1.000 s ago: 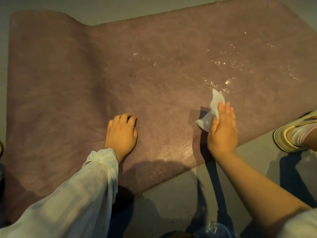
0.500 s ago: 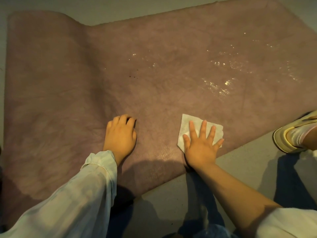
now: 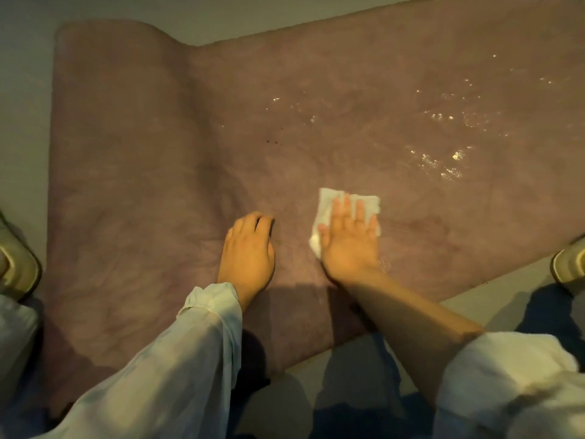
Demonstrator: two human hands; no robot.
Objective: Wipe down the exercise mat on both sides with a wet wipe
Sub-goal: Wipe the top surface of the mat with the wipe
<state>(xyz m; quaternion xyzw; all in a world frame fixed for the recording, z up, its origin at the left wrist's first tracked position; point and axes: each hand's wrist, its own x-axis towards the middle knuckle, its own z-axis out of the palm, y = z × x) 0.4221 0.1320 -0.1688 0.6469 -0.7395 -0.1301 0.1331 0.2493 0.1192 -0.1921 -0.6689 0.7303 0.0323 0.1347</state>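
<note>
Right hand (image 3: 349, 245), centre of frame: fingers straight and slightly spread, palm down, pressing the white wet wipe (image 3: 326, 213) flat onto the exercise mat (image 3: 142, 153). Wipe shows above and left of the fingertips; its lower left corner is bunched beside the thumb.

Left hand (image 3: 248, 253), just left of the right hand, not touching it: palm down on the mat, fingertips curled under against the surface, holding nothing. White sleeve (image 3: 177, 359) covers the left forearm; right forearm bare.

Mat is mauve, spread on the grey floor (image 3: 493, 299), filling most of the frame; its far left end curls upward. Wet glints at upper right of the mat, small dark specks near centre.

Pale slippers at left edge (image 3: 17, 264) and right edge (image 3: 568, 267)
</note>
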